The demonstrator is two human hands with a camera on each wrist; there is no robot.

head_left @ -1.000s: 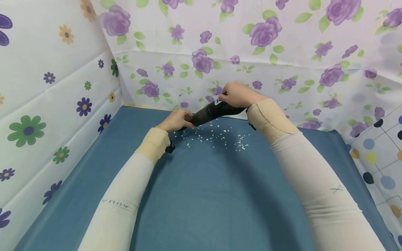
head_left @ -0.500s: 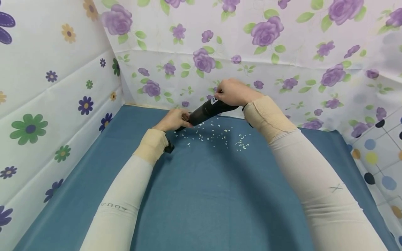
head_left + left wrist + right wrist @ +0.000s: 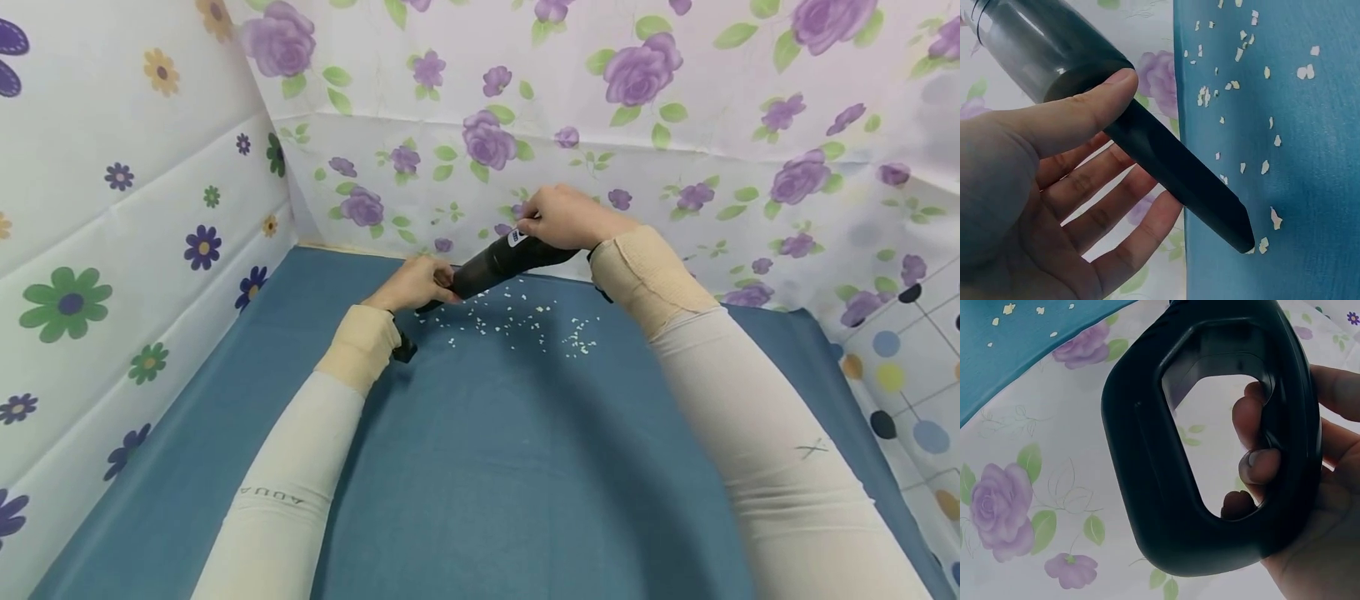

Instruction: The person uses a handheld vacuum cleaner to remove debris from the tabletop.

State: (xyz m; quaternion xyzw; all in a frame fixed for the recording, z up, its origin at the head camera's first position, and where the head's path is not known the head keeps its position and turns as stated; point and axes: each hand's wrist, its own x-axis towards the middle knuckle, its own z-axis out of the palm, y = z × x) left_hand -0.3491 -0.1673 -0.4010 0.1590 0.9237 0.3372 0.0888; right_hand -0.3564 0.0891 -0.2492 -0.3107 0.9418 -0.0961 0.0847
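A black handheld vacuum cleaner (image 3: 504, 260) slants down to the left at the back of the blue surface. My right hand (image 3: 572, 220) grips its looped handle (image 3: 1132, 469); in the right wrist view the fingertips curl through the loop. At the lower end, my left hand (image 3: 414, 283) holds the cleaner where the flat nozzle (image 3: 1182, 172) meets the smoky clear body (image 3: 1041, 47), thumb on top and fingers behind. The nozzle tip points down at small pale flakes (image 3: 1275, 219). More flakes (image 3: 576, 342) lie scattered to the right.
A blue cloth (image 3: 480, 450) covers the table. Close behind it stands a white sheet with purple roses (image 3: 489, 142). A flower-print sheet (image 3: 71, 304) borders the left side, and a dotted sheet (image 3: 892, 379) the right.
The right hand and the cleaner's upper end rise slightly, shifting left and then a little back right. Both hands keep their hold, and the flakes look much the same.
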